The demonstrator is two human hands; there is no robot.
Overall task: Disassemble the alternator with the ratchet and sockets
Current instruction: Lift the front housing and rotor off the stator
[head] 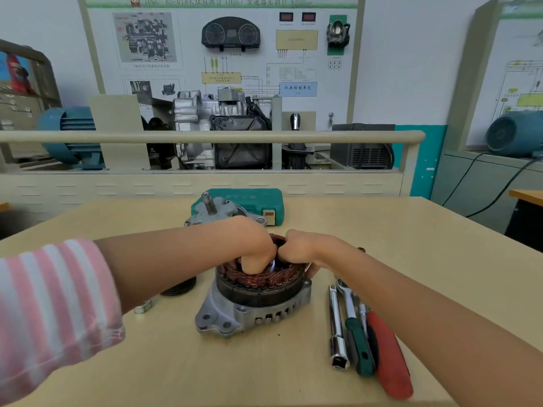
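At table centre, your left hand [252, 248] and right hand [305, 249] hook curled fingers inside the copper-wound stator ring [258, 279]; next, lift it evenly toward twelve o'clock off the silver housing [252, 317].

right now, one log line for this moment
both hands grip copper stator | rear housing on table | ratchet idle at right | front cover off, behind

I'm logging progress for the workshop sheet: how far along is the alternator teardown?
Done: the front cover with its shaft sits apart by the green tool case, and the ratchet lies on the table.
In hand: left hand and right hand grip the copper stator.
Left: the stator is not yet out of the rear housing.
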